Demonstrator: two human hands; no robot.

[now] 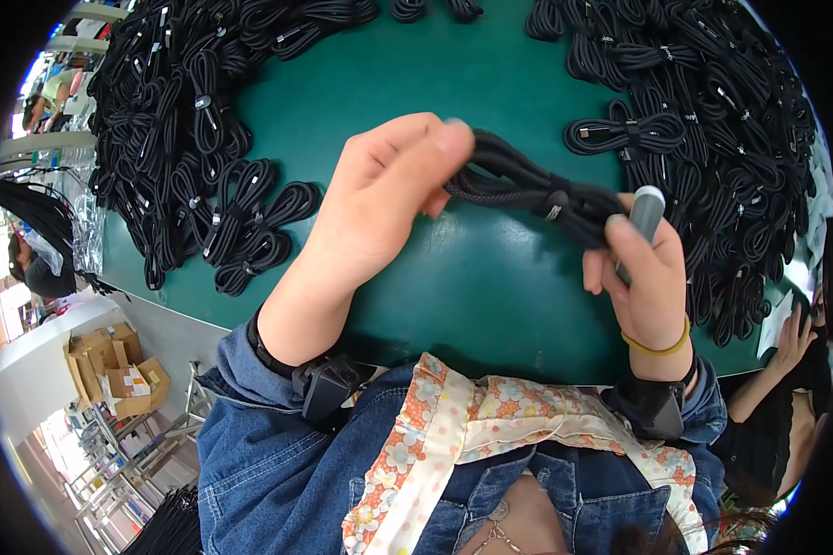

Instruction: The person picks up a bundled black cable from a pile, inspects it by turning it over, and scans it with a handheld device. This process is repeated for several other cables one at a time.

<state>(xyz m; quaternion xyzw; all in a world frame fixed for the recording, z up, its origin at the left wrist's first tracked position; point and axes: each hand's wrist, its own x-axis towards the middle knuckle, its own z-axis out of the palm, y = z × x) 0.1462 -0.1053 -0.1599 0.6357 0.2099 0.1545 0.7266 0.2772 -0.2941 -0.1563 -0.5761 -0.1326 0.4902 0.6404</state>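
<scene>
Green worktop [491,287], cable bundles piled around. My left hand [379,208] and right hand [643,277] both grip one coiled black cable [528,190] above it; the right also pinches a grey tool [647,211]. A loose grip could let the coil spring apart.

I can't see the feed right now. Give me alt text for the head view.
Over a dark green table, the left hand and right hand hold a bundled black braided cable between them; the right hand also grips a slim grey tool. Heaps of black coiled cables surround the cleared middle.
</scene>
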